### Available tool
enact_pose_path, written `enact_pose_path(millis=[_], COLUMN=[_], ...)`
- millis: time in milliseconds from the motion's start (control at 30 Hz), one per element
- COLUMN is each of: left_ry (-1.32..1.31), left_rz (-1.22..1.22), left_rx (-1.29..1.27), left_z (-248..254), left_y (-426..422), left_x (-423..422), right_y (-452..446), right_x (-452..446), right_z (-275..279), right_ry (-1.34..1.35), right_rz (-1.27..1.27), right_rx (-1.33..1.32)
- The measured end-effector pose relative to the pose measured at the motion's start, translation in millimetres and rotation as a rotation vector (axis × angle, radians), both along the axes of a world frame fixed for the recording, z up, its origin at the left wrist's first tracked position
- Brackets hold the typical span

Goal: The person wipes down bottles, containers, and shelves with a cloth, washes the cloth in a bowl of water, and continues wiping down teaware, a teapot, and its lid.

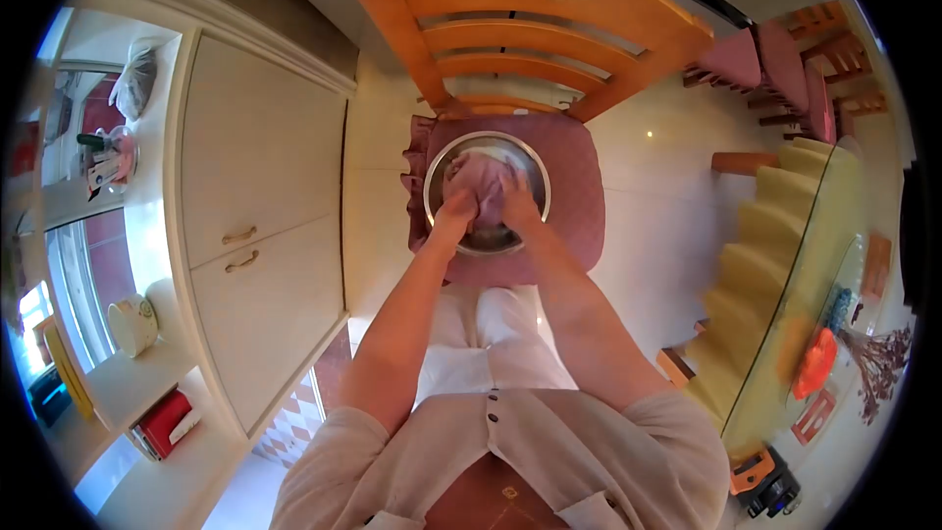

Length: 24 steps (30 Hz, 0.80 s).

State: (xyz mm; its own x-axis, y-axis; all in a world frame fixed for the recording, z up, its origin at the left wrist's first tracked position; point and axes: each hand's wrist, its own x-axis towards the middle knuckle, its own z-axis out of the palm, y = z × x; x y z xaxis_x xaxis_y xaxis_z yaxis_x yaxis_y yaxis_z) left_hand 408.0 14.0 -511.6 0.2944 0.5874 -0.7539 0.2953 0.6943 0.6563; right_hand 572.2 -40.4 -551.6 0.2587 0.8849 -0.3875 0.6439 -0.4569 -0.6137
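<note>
A round metal basin (432, 159) rests on the mauve seat cushion (579, 186) of a wooden chair. Inside lies a soft pinkish-purple mass (483, 182); whether it is cloth or dough I cannot tell. Something whitish shows along the basin's far inner side. My left hand (457, 204) presses into the mass from the left, its fingers curled against it. From the right, my right hand (517, 200) grips the same mass, with its fingers bent over the edge. Both hands are down inside the rim, and some fingertips are hidden.
The slatted wooden chair back (535, 25) rises beyond the basin. Cream cabinet doors (260, 157) and a shelf with several items stand at left. At right is a glass-topped table (844, 226) with a yellow cloth (765, 255), and more chairs (785, 64) are behind it.
</note>
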Motion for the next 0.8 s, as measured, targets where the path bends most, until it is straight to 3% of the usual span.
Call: enact_pose_path(millis=[67, 100, 167, 200, 267, 300, 333, 400, 467, 533, 567, 667, 733, 800], left_ry=[-0.036, 0.017, 0.067, 0.074, 0.083, 0.030, -0.026, -0.022, -0.013, -0.241, -0.177, -0.353, -0.342, -0.252], left_rz=[0.054, 0.076, 0.094, 0.087, 0.081, 0.094, 0.108, 0.164, 0.216, 0.452, 0.499, 0.516, 0.510, 0.534], left_rx=[-0.097, -0.123, -0.145, -0.266, -0.386, -0.457, -0.528, -0.570, -0.620, -0.728, -0.650, -0.591, -0.610, -0.668], left_z=[-18.1, -24.3, -33.2, -40.0, -42.5, -36.6, -33.6, -40.8, -62.6, -99.4, -76.7, -110.1, -107.2, -105.6], left_y=[5.5, 5.3, 11.0, 14.7, 19.2, 20.6, 21.7, 25.1, 24.4, 22.0, 24.4, 17.8, 14.2, 11.5], left_x=[3.2, 5.2, 7.5, 7.9, 9.4, 13.9, 19.0, 28.3, 27.3, 20.0, 26.5, 12.7, 9.9, 13.7], right_y=[6.1, 2.5, 0.7, 4.5, 10.4, 9.0, 8.1, 6.6, 4.6, 9.9, 10.4, 15.6, 23.0, 21.4], right_x=[-17.8, -21.1, -21.8, -17.6, -10.8, -15.4, -16.2, -16.1, -24.8, -41.7, -48.7, -58.1, -56.9, -56.3], right_z=[-2.6, -14.3, -34.7, -33.5, -22.9, -36.6, -61.7, -101.6, -77.3, -36.6, -26.3, 0.3, 9.7, -23.4], right_ry=[-0.244, -0.239, -0.359, -0.360, -0.301, -0.247, -0.250, 0.497, 0.451, 0.473, 0.468, 0.545, 0.420, 0.321], right_rz=[0.104, 0.104, 0.691, 0.689, 0.356, 0.012, 0.012, -0.227, -0.144, -0.271, -0.272, -0.305, -0.133, -0.161], right_rx=[-0.287, -0.291, -0.108, -0.105, -0.286, -0.177, -0.175, -0.137, -0.156, 0.048, 0.045, 0.200, 0.007, 0.152])
